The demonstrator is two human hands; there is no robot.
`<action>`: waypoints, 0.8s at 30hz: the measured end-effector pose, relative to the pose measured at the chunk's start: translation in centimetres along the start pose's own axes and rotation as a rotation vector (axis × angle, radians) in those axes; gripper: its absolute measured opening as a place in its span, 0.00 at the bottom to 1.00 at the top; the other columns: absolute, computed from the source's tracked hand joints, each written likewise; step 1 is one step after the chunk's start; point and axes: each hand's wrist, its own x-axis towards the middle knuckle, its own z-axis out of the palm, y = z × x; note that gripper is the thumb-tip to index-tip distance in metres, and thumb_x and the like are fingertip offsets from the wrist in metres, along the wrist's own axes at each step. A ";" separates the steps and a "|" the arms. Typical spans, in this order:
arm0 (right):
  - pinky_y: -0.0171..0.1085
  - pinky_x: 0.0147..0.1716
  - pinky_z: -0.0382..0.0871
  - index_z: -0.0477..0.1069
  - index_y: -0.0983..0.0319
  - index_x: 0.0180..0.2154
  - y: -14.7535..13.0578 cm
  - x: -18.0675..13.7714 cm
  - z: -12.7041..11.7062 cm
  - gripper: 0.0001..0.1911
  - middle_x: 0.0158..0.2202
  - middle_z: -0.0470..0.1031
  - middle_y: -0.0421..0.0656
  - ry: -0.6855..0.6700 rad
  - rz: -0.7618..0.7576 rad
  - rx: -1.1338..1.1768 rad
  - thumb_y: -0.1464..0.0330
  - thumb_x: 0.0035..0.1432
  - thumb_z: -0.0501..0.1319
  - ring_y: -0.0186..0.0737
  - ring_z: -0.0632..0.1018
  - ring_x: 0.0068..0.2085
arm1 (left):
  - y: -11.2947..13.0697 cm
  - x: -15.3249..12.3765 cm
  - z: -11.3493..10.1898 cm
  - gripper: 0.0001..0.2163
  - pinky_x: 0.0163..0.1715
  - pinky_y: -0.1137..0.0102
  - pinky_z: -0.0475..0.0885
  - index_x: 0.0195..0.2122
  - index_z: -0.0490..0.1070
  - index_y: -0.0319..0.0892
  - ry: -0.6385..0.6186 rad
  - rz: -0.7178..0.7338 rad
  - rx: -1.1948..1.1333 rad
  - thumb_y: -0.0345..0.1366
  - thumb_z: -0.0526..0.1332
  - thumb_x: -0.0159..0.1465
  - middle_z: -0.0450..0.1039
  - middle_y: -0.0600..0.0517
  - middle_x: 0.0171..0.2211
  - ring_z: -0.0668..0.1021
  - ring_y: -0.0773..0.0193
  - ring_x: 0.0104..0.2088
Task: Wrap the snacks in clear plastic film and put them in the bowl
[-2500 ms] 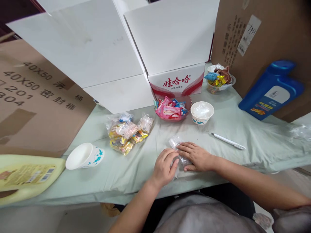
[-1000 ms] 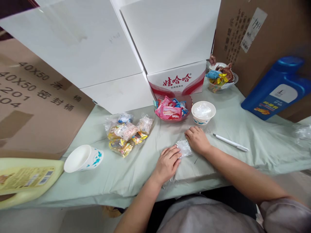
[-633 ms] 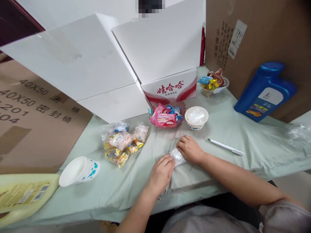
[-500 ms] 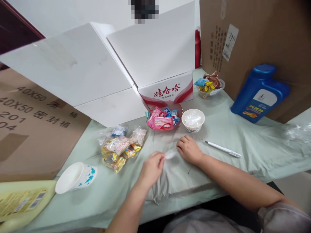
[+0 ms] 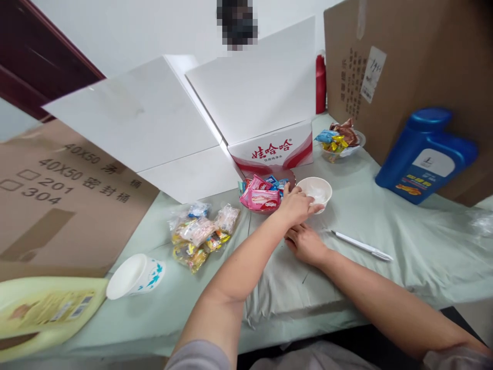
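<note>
My left hand [image 5: 297,205] reaches across to a white paper cup [image 5: 322,188] that holds clear crumpled plastic [image 5: 317,193]. Its fingers are apart at the near left rim, and the fingertips partly dip inside; nothing shows in its grip. Just below, my right hand [image 5: 307,244] rests on the cloth, loosely bent and open, with its fingertips partly hidden by the left wrist. Beside the left hand stands a pink glass bowl [image 5: 291,174] of wrapped sweets [image 5: 264,198]. A white pen [image 5: 362,245] lies to the right of the right hand.
Bagged snacks [image 5: 202,234] lie left, near a tipped paper cup [image 5: 134,277] and a pale yellow bottle [image 5: 50,313]. Behind stand white boxes [image 5: 254,82]. A clear bowl of sweets [image 5: 339,141], a blue bottle [image 5: 427,154] and a cardboard box [image 5: 416,61] are right.
My left hand has moved up and right from the cloth to the paper cup. The thin, clear white piece in its fingers no longer shows. My right hand stays on the cloth.
</note>
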 end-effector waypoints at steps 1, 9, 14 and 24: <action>0.46 0.49 0.64 0.74 0.64 0.38 0.1 0.0 0.1 0.07 0.41 0.76 0.50 0.005 -0.005 0.002 0.73 0.59 0.58 0.48 0.71 0.46 | 0.1 -0.3 0.0 0.15 0.60 0.39 0.50 0.41 0.78 0.43 0.016 0.004 -0.001 0.46 0.56 0.68 0.77 0.44 0.43 0.70 0.47 0.54; 0.44 0.44 0.64 0.74 0.62 0.35 -0.1 0.0 -0.3 0.06 0.37 0.74 0.47 0.022 -0.028 -0.007 0.72 0.61 0.59 0.46 0.70 0.41 | -2.9 -9.2 -2.4 0.11 0.57 0.52 0.61 0.45 0.74 0.42 0.531 -0.173 0.028 0.39 0.56 0.66 0.71 0.44 0.46 0.70 0.51 0.52; 0.42 0.43 0.62 0.74 0.62 0.34 -0.4 0.2 -0.5 0.07 0.35 0.72 0.46 0.003 -0.004 -0.025 0.70 0.63 0.59 0.45 0.69 0.40 | -9.3 -16.3 -1.3 0.14 0.51 0.45 0.66 0.47 0.72 0.39 0.344 -0.618 0.254 0.37 0.61 0.60 0.69 0.35 0.52 0.67 0.37 0.57; 0.41 0.45 0.62 0.75 0.63 0.35 -0.5 0.3 -1.0 0.06 0.36 0.73 0.47 -0.034 0.002 -0.006 0.72 0.62 0.59 0.44 0.69 0.40 | -10.8 -18.2 -1.6 0.17 0.54 0.51 0.66 0.47 0.72 0.37 0.260 -0.573 0.222 0.24 0.49 0.62 0.78 0.38 0.43 0.79 0.49 0.44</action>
